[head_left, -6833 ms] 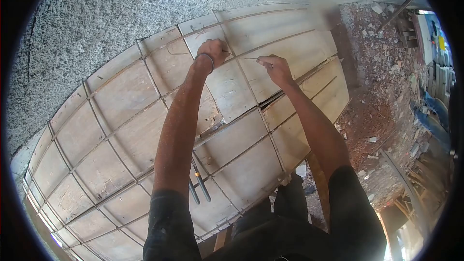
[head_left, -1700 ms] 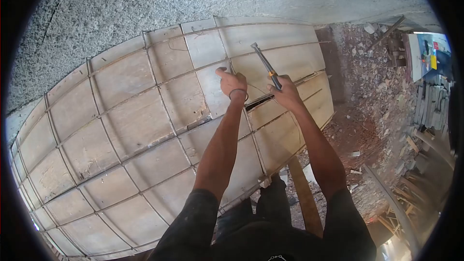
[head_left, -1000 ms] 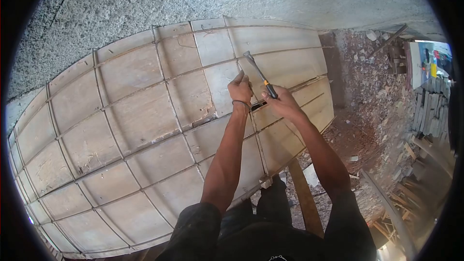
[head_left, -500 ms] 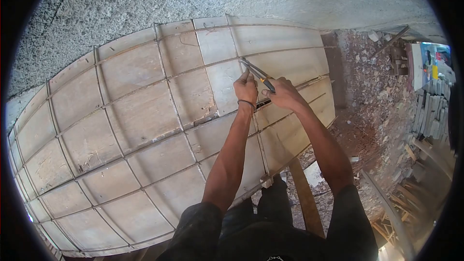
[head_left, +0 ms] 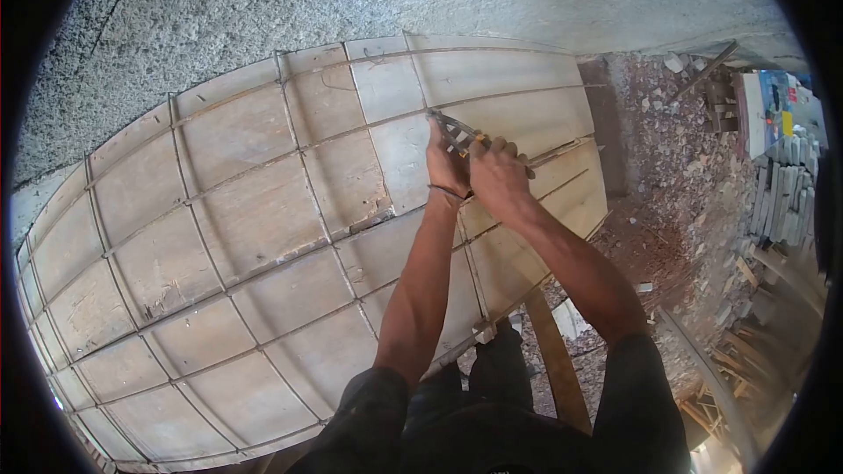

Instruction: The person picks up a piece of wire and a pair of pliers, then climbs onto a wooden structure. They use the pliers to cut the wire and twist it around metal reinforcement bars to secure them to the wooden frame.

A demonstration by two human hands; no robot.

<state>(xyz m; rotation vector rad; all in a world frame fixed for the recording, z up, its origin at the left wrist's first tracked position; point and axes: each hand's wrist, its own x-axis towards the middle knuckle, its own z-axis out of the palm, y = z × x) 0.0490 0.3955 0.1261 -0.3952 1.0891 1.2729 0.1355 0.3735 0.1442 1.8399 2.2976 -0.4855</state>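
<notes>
A grid of thin steel rebars (head_left: 305, 167) lies over wooden formwork panels (head_left: 250, 215). My right hand (head_left: 500, 177) is closed around the handles of steel pincers (head_left: 458, 130) with black and yellow grips. The pincers' head rests at a crossing of two bars, near the upper middle of the grid. Close beside the pincers is my left hand (head_left: 446, 162), a dark band at its wrist. Its fingers reach up near the jaws and look pinched together; whatever is between them is too small or hidden to make out.
A rough concrete wall (head_left: 263, 9) borders the panels at the top. To the right, rubble (head_left: 659, 175) covers the ground, with stacked grey blocks (head_left: 781, 202) and loose timber (head_left: 746, 360) beyond. A wooden plank (head_left: 558, 360) stands by my legs below the panel edge.
My right hand has turned over the pincers and moved closer to my left hand. The pincers' handles look more spread. My left hand has shifted slightly, its fingers now pointing up.
</notes>
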